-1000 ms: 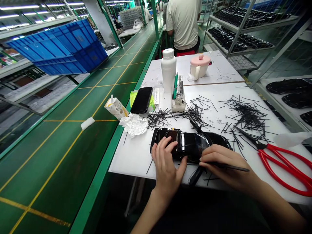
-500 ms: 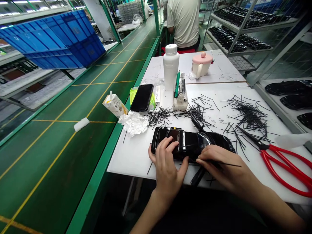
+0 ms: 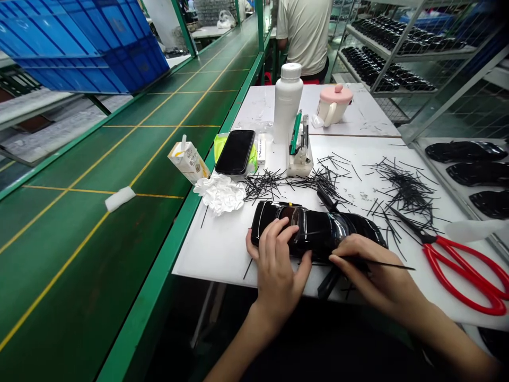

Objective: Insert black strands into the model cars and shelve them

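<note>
A glossy black model car point(image 3: 318, 231) lies along the table's front part, with a door swung out on its far side point(image 3: 326, 199) and another on the near side. My left hand point(image 3: 278, 260) grips the car's left half, fingers over the roof and thumb along the near side. Close to the near door opening, my right hand point(image 3: 366, 265) pinches a thin black strip point(image 3: 392, 264), whose free end sticks out to the right past the knuckles. The fingertips and the strip's other end meet the car's side, where the exact contact is hidden.
Loose black strips point(image 3: 409, 185) lie in piles behind and right of the car. Red-handled scissors point(image 3: 457, 270) rest at the right. Crumpled tissue point(image 3: 220, 193), a phone point(image 3: 235, 152), a white bottle point(image 3: 287, 103) and a lidded mug point(image 3: 334, 106) stand beyond. A green conveyor point(image 3: 131, 239) runs left.
The view has shifted slightly, and a white piece on the conveyor has moved left and nearer. Both hands keep their hold; the strip's free end reaches slightly farther right.
</note>
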Available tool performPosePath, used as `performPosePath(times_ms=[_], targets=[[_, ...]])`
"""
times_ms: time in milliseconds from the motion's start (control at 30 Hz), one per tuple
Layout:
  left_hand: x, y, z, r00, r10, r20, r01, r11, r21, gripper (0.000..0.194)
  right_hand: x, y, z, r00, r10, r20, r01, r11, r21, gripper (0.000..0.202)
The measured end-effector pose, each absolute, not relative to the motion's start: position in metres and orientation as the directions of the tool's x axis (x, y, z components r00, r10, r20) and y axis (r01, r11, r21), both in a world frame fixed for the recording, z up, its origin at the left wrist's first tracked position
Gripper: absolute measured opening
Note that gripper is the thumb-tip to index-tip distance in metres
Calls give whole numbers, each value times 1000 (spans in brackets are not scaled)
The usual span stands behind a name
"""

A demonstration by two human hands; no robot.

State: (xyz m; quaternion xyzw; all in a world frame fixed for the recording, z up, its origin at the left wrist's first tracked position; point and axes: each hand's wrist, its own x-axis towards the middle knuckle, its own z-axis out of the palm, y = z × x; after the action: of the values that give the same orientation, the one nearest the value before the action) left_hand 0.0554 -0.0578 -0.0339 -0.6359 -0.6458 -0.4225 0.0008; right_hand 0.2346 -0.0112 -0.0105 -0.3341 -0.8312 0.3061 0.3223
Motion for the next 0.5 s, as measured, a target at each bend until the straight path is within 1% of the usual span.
performPosePath(times_ms=[167, 367, 500], targets=[[55, -57, -34, -188, 827, 529, 810, -175, 560, 34, 241, -18, -1, -459, 814, 357, 314, 524, -792, 16], [54, -58, -34, -195, 826, 529, 793, -184, 580, 32, 238, -19, -6, -524, 792, 312, 361, 538, -762, 13], [53, -59, -35, -192, 826, 529, 779, -200, 595, 32, 236, -18, -13, -513, 784, 351, 378, 573, -727, 11]])
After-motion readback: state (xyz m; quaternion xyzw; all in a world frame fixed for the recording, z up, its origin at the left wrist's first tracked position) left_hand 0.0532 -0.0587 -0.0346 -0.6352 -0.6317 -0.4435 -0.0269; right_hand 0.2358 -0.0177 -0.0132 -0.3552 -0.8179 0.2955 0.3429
